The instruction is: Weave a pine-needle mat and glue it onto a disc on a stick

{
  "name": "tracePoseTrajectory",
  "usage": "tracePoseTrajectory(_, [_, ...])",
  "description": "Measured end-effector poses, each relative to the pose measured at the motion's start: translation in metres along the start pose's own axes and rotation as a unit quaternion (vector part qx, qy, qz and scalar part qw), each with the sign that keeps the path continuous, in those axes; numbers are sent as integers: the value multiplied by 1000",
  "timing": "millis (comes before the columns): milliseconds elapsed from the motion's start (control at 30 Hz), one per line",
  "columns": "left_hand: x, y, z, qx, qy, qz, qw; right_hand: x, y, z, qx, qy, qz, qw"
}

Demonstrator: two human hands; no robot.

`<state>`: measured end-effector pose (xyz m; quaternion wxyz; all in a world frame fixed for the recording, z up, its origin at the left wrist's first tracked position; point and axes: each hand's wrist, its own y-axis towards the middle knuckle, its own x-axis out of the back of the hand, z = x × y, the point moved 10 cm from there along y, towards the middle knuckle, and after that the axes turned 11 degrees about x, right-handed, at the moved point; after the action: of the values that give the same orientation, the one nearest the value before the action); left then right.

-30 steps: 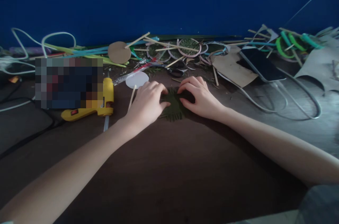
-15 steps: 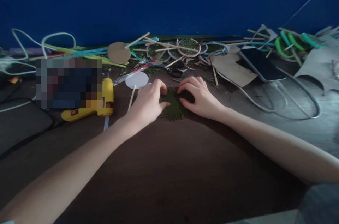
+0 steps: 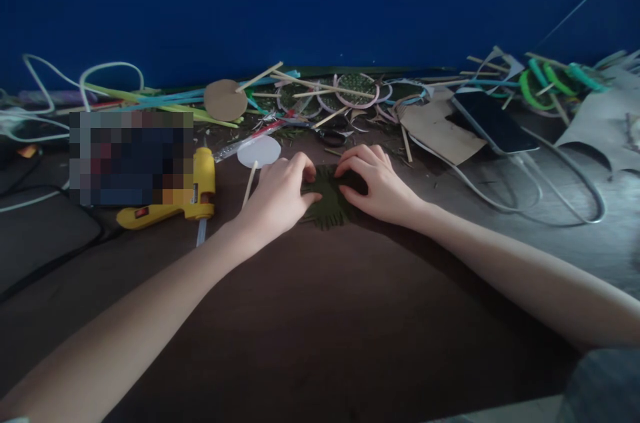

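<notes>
A small dark green woven piece (image 3: pixel 327 203) with fringed strip ends lies on the brown table (image 3: pixel 320 316) between my hands. My left hand (image 3: pixel 277 196) rests on its left side, fingers curled and thumb pressed on the weave. My right hand (image 3: pixel 380 186) holds the right side, fingertips bent down onto the strips. Much of the piece is hidden under my fingers.
A yellow glue gun (image 3: pixel 175 200) lies left of my left hand, with a white disc (image 3: pixel 259 151) and a wooden stick (image 3: pixel 249 184) beside it. Behind are scissors (image 3: pixel 330 135), woven hoops (image 3: pixel 356 90), a cardboard circle (image 3: pixel 225 99), coloured strips, cables and a phone (image 3: pixel 493 122).
My left fingers have curled a little more over the top left of the green piece. My right hand has stayed put.
</notes>
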<state>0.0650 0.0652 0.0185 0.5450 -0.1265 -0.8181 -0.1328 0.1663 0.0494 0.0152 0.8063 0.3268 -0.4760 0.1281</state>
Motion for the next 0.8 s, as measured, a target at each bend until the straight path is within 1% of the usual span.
tracePoseTrajectory(533, [-2,-2,-2,0,29,10,1000,-1,0,0,0,-1,3,1000])
tracePoseTrajectory(800, [-3,-5,-4,-12,58,-7,998,-1,0,-1,-1,2,3,1000])
